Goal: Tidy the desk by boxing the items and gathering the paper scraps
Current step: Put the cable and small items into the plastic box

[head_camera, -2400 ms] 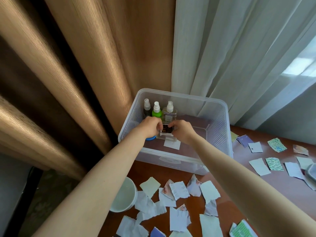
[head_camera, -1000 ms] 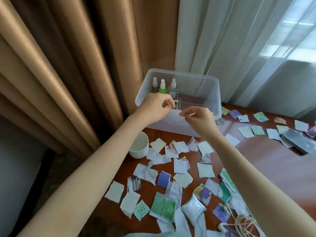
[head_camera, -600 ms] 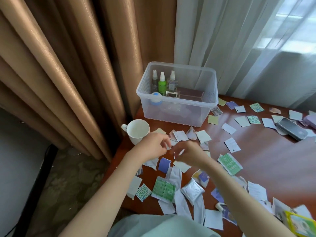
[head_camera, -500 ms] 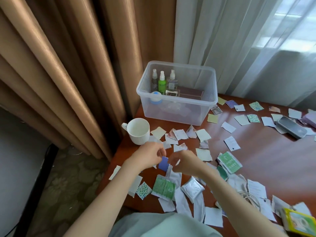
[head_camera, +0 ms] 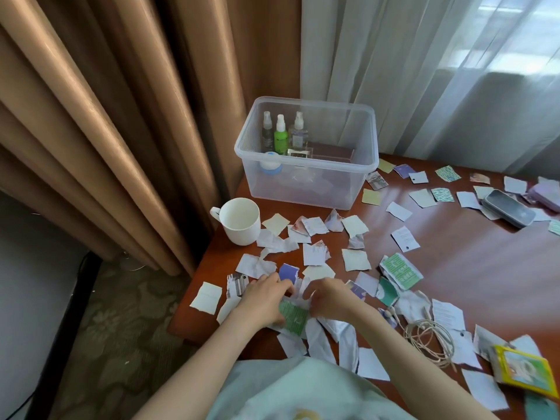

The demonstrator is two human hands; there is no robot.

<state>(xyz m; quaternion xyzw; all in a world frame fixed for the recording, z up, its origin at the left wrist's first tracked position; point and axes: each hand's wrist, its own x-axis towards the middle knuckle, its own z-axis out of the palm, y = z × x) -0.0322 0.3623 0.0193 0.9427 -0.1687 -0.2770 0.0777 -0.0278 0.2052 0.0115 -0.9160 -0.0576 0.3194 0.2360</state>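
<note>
Hands, having left the clear box [head_camera: 303,186], are now settling on the worktop [head_camera: 469,268] in front of it.
Left hand [head_camera: 263,295] and right hand [head_camera: 328,298] are curling over paper scraps [head_camera: 315,254] by a green packet [head_camera: 292,316]; whether they are gripping any, I cannot tell.

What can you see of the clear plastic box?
The clear plastic box is a lidless rectangular tub with a thick rim, upright at the desk's far left corner by the curtains. Inside stand three spray bottles, a blue-and-white jar and a dark flat item. The left hand and right hand are off it.
</note>
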